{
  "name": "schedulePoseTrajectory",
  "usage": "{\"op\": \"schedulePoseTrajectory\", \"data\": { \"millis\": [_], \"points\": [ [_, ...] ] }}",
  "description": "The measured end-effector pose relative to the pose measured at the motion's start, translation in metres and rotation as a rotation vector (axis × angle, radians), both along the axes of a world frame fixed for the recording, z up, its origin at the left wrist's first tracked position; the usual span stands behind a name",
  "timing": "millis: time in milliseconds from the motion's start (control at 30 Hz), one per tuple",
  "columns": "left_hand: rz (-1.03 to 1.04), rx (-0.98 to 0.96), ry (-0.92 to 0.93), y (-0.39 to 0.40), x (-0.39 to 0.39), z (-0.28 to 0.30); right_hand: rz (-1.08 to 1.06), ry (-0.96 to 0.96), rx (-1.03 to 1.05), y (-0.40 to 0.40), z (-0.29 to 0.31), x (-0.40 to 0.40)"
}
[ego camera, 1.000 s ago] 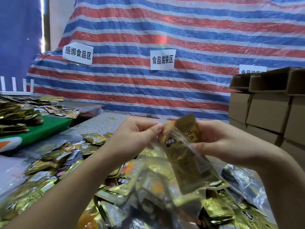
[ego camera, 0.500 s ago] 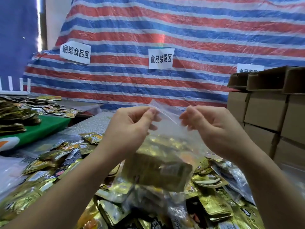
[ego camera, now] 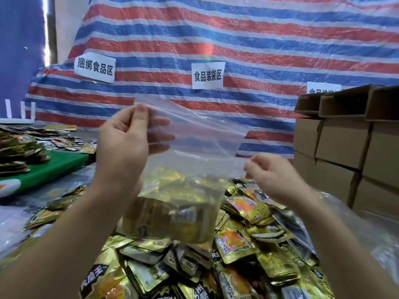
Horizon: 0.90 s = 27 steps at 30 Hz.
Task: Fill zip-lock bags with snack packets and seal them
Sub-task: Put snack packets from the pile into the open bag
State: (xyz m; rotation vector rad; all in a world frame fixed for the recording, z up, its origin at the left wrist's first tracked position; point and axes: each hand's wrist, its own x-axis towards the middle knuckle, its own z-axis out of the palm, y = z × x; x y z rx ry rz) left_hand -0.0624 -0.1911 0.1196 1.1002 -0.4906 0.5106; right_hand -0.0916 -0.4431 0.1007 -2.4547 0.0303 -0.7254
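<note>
My left hand (ego camera: 125, 145) pinches the top left corner of the clear plastic zip-lock bag (ego camera: 183, 169), thumb in front, fingers behind the film. The bag hangs in the air above the table, its mouth edge slanting down to the right. Gold foil snack packets (ego camera: 164, 219) sit in the bottom of the bag. My right hand (ego camera: 274, 180) is at the bag's right edge, below the top right corner; its fingers are curled, and they appear to pinch the film, though the clear plastic makes the contact hard to confirm.

Directly beneath the bag lies a loose heap of gold and orange foil packets (ego camera: 235, 244) covering the table. To the left, a green board (ego camera: 54, 167) carries a further stack of dark packets (ego camera: 15, 152). To the right, brown cardboard boxes (ego camera: 343, 143) are stacked in tiers. Behind everything hangs a red, white and blue striped tarpaulin (ego camera: 259, 39) bearing white paper signs (ego camera: 207, 75) with printed characters.
</note>
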Motion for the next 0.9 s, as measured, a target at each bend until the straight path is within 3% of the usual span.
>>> {"op": "schedulePoseTrajectory", "data": {
  "millis": [167,433,633,900],
  "points": [
    [0.054,0.019,-0.035,0.001,0.001,-0.001,-0.108,0.349,-0.473,-0.001,-0.029,0.02],
    [0.116,0.189,-0.076,-0.003,0.014,-0.012,-0.265,0.551,-0.63,-0.006,-0.071,0.042],
    [0.111,0.211,-0.057,-0.003,0.017,-0.014,-0.312,0.538,-0.602,0.0,-0.064,0.044],
    [0.095,0.227,-0.055,-0.006,0.012,-0.012,-0.308,0.159,-0.168,-0.003,-0.044,0.037]
  ]
}}
